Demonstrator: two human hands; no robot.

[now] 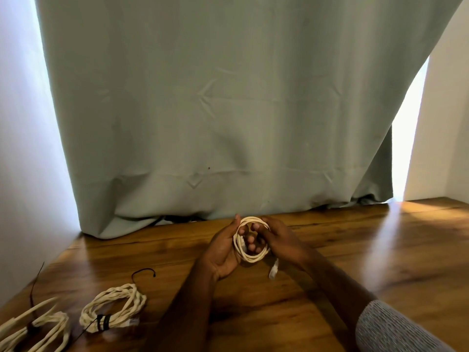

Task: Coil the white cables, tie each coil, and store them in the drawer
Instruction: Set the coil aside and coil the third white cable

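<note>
White tied coils [113, 311] at seven o'clock on the wooden table [380, 250]. At centre, left hand [223, 250] and right hand [279, 240] curled round a small cable coil [250, 240], plug end [273, 269] dangling. Beyond at twelve o'clock, grey-green curtain [228, 110], pale walls [22, 148] either side.

Wooden table [355, 262]: glossy brown grain, spreading beneath and on all sides of the fingers. Grey-green curtain [215, 110]: hangs just beyond the fingers, hem bunched on the tabletop. White wall [444, 123]: far right of the fingers, brightly lit.
</note>
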